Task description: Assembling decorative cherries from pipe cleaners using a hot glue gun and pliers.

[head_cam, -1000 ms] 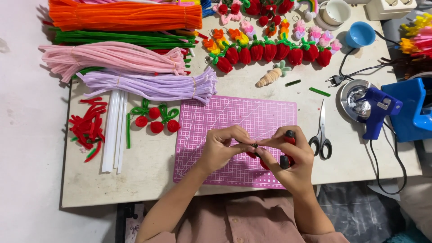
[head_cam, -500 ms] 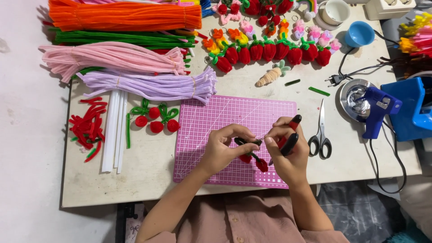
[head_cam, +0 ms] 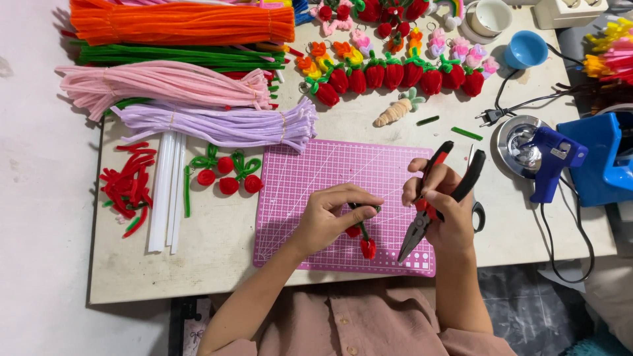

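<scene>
Over the pink mat (head_cam: 316, 178), left hand (head_cam: 330, 221) still pinching cherry craft (head_cam: 364, 240), right hand (head_cam: 445, 211) gripping pliers (head_cam: 428, 211), now lifted apart.

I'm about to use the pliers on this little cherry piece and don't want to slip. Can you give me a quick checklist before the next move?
1. Left hand grips the cherry piece by its green stem: ok.
2. Right hand holds the pliers by the handles: ok.
3. Plier tips point down, clear of the left fingers: ok.
4. Work sits over the pink cutting mat: ok.
5. Plier jaws open enough to bite: cannot tell.
6. Glue gun parked away from both hands: ok.
</scene>
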